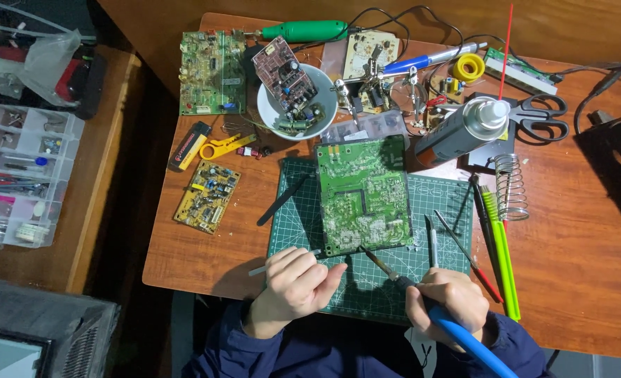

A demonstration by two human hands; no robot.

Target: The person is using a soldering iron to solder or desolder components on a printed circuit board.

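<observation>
Right hand (447,301) at the near edge of the table, fingers wrapped tight round a blue-handled soldering iron (422,297); its tip points far-left and reaches the near edge of the green circuit board (363,193), contact too small to confirm. Left hand (295,283) loosely curled, thumb and fingers pinching a thin grey rod (263,269) that sticks out left; its other end runs toward the board's near-left corner, partly hidden by the fingers. Board lies flat on a green cutting mat (436,203), slightly rotated, taking the mat's left-middle part. Open mat only to the right of the board and in a near strip between the hands; tweezers (431,241) and a red-tipped probe (464,255) lie there. Black stick (282,200) on the mat's left edge. Bare wood left of the mat near a yellow circuit board (207,196), and a wide bare patch at right. Far side crowded: white bowl (298,105) of board parts, spray can (459,131), scissors (540,115), coil stand (512,187), second green board (211,72). Clear parts box (20,175) on a side table at left, cut off by the frame. Iron's blue cord runs out of the bottom edge. Dark sleeves cover both wrists.
</observation>
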